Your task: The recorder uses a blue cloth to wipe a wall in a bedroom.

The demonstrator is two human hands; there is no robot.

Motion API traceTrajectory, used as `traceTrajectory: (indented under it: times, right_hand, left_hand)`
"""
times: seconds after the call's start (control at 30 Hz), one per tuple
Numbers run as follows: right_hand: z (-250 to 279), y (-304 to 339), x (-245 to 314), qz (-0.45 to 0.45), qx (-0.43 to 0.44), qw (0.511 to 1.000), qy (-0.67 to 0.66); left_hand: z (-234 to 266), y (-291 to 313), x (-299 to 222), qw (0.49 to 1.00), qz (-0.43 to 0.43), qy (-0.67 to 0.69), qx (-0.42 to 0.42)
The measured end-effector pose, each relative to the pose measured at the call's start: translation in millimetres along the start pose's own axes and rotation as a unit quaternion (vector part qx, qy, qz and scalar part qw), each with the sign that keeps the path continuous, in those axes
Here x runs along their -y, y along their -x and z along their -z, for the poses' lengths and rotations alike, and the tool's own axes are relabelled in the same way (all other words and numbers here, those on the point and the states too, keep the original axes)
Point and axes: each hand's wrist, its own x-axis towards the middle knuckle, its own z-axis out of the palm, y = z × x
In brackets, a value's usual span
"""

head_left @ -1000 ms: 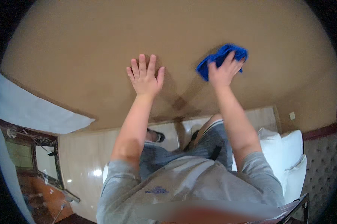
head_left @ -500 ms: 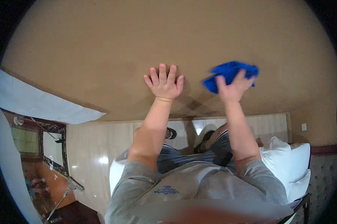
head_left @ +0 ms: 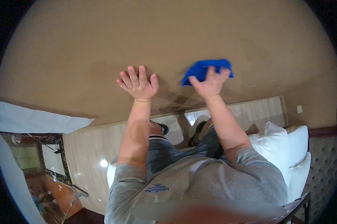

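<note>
My left hand [head_left: 139, 85] lies flat on the brown wall [head_left: 168, 33], fingers spread and nothing in it. To its right, my right hand [head_left: 211, 84] holds a bright blue cloth [head_left: 202, 66] pressed against the same wall. The cloth is crumpled and sticks out past the fingertips and toward the left of the hand. My right fingers are spread over it and slightly blurred. Both arms reach forward, and their shadows fall on the wall between and below the hands.
Below the wall runs a pale shiny floor [head_left: 93, 149]. White pillows [head_left: 277, 145] lie at the right beside a grey tufted headboard [head_left: 325, 164]. A white curtain [head_left: 41, 117] hangs at the left, near a dark-framed mirror [head_left: 52, 156]. A small white wall plate [head_left: 299, 109] sits at the right.
My right hand has slid the blue cloth to the left along the wall. The left hand also sits further left in the picture, and the whole view has turned slightly.
</note>
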Motion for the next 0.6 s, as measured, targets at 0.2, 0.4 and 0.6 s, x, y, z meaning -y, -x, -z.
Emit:
traceTrajectory:
  times: [0.2,0.4,0.6]
  right_hand:
    - [13.4,-3.4,-17.3,-0.36,-0.07,0.917,-0.156]
    - [13.5,-12.2,65.2,-0.043,0.082,0.994,-0.048]
    - [49.5,-89.8,34.0,0.046,-0.076,0.996,-0.032]
  left_hand:
    - [-3.4,-3.8,-1.2,1.0,0.0,0.008,-0.023]
    - [10.4,3.0,3.5,1.0,0.008,0.005,-0.005]
    - [9.0,-1.3,-5.0,1.0,0.013,0.009,0.005]
